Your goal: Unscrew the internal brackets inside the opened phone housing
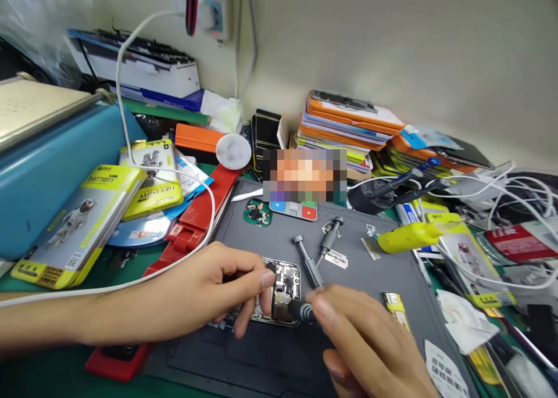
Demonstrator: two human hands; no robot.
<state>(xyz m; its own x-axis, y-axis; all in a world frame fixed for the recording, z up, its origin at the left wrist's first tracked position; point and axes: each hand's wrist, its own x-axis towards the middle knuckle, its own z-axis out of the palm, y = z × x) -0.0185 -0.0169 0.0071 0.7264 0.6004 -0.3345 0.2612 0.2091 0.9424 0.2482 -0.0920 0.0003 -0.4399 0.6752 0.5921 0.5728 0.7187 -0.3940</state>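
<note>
An opened phone (285, 287) lies on the dark grey work mat (244, 363), its circuit boards and inner parts exposed. Over its left part is my left hand (238, 282), thumb and forefinger closed together above the phone and the other fingers curled down by it. Whatever sits in that pinch is too small or hidden to name. My right hand (370, 334) grips a dark screwdriver with a ridged handle (305, 312), whose rounded black end is at the phone's lower right corner. Most of the screwdriver is hidden by my fingers.
Two screwdrivers (308, 263) (332, 238) and a razor blade (336, 258) lie beyond the phone. A yellow bottle (403, 238) and a lighter (396, 309) are at right. Battery boxes (82, 223) and a red clamp-like tool (187, 229) stand left. A white cable (209, 223) crosses my left forearm.
</note>
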